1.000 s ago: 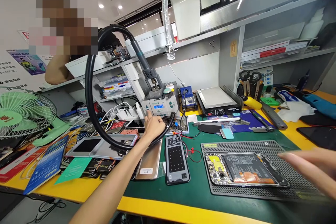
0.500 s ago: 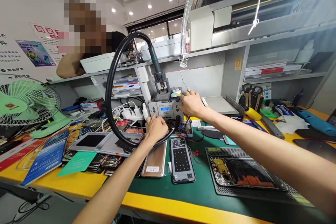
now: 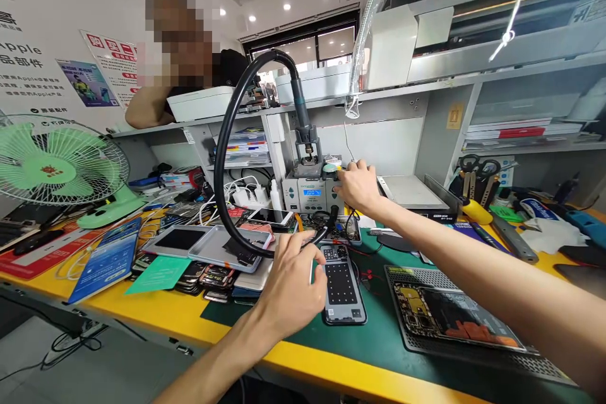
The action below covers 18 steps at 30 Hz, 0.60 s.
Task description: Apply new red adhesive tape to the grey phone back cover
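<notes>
A grey hot-air rework station [image 3: 307, 192] with a lit blue display stands at the back of the bench. My right hand [image 3: 360, 188] lies against its right front side, fingers bent onto it; their tips are partly hidden. The black hose [image 3: 221, 158] loops up from the station to the hot-air handpiece [image 3: 302, 104], which rests upright in its holder. Nearer to me, my left hand [image 3: 298, 284] is curled, thumb towards the index finger. A thin pale edge shows between them; what it belongs to is hidden. Just right lies a phone back panel [image 3: 344, 287].
An opened phone [image 3: 454, 319] lies on a perforated black mat [image 3: 411, 347] at right. Phone parts, a grey tray [image 3: 208, 252] and a green card [image 3: 158, 274] crowd the left. A green fan [image 3: 57, 170] stands far left. Another person's arm [image 3: 149, 107] rests on the shelf behind.
My left hand has come back from the station's front towards me, over the spot where a gold slab lay visible. My right hand stays at the station. The view has swung slightly left.
</notes>
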Tool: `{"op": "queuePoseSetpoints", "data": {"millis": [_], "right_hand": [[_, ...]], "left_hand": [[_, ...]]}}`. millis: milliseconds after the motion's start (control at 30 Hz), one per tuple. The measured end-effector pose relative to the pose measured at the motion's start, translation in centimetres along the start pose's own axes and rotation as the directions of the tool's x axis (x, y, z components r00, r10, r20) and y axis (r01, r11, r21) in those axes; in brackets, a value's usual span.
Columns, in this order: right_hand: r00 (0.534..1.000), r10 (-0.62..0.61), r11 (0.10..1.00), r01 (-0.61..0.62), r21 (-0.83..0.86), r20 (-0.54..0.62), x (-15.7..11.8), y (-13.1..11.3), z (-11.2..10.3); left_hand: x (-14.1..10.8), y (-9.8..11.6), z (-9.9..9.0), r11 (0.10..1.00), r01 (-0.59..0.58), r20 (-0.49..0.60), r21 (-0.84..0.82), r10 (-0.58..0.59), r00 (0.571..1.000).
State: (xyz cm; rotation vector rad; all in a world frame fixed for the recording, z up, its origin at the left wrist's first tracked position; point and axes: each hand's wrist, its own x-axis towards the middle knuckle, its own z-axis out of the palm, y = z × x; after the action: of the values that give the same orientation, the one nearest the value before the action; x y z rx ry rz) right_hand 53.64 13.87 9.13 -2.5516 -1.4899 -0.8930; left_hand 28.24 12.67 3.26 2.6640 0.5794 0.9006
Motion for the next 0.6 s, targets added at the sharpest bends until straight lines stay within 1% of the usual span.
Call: {"op": "queuePoseSetpoints", "data": {"millis": [100, 167, 233, 300, 367, 400, 433, 467, 533, 600], "right_hand": [[1.0, 0.009, 1.0, -0.009, 0.004, 0.002, 0.1, 0.0, 0.1], [1.0, 0.016, 1.0, -0.016, 0.009, 0.005, 0.1, -0.1, 0.1], [1.0, 0.022, 1.0, -0.022, 0.017, 0.008, 0.1, -0.1, 0.1], [0.999, 0.029, 0.999, -0.03, 0.025, 0.012, 0.1, -0.1, 0.1], [0.999, 0.035, 0.999, -0.035, 0.034, 0.016, 0.1, -0.1, 0.1], [0.999, 0.036, 0.999, -0.037, 0.037, 0.018, 0.2, -0.1, 0.1], [0.999, 0.037, 0.999, -0.037, 0.04, 0.019, 0.2, -0.1, 0.1], [0.999, 0.036, 0.998, -0.037, 0.042, 0.019, 0.2, -0.1, 0.0], [0.999, 0.034, 0.999, -0.035, 0.041, 0.019, 0.2, -0.1, 0.0], [0.999, 0.034, 0.999, -0.034, 0.037, 0.018, 0.2, -0.1, 0.0]], "left_hand": [[-1.5, 0.7, -1.0, 0.999, -0.036, -0.027, -0.032, 0.036, 0.999], [-2.9, 0.9, -1.4, 0.994, -0.076, -0.078, -0.074, 0.07, 0.994], [-4.7, 0.9, -1.4, 0.983, -0.122, -0.158, -0.137, 0.1, 0.982], [-6.7, 0.4, -0.7, 0.973, -0.134, -0.222, -0.19, 0.09, 0.971], [-8.7, -0.2, 0.4, 0.972, -0.076, -0.249, -0.224, 0.018, 0.968], [-9.6, -0.5, 1.0, 0.968, -0.026, -0.25, -0.25, -0.039, 0.968], [-10.3, -0.8, 1.7, 0.959, 0.037, -0.271, -0.281, -0.116, 0.956], [-11.0, -1.0, 2.2, 0.943, 0.097, -0.288, -0.319, -0.194, 0.938], [-11.8, -1.0, 3.1, 0.894, 0.204, -0.307, -0.399, -0.34, 0.889], [-12.0, -0.7, 3.4, 0.851, 0.261, -0.298, -0.457, -0.423, 0.856]]}}
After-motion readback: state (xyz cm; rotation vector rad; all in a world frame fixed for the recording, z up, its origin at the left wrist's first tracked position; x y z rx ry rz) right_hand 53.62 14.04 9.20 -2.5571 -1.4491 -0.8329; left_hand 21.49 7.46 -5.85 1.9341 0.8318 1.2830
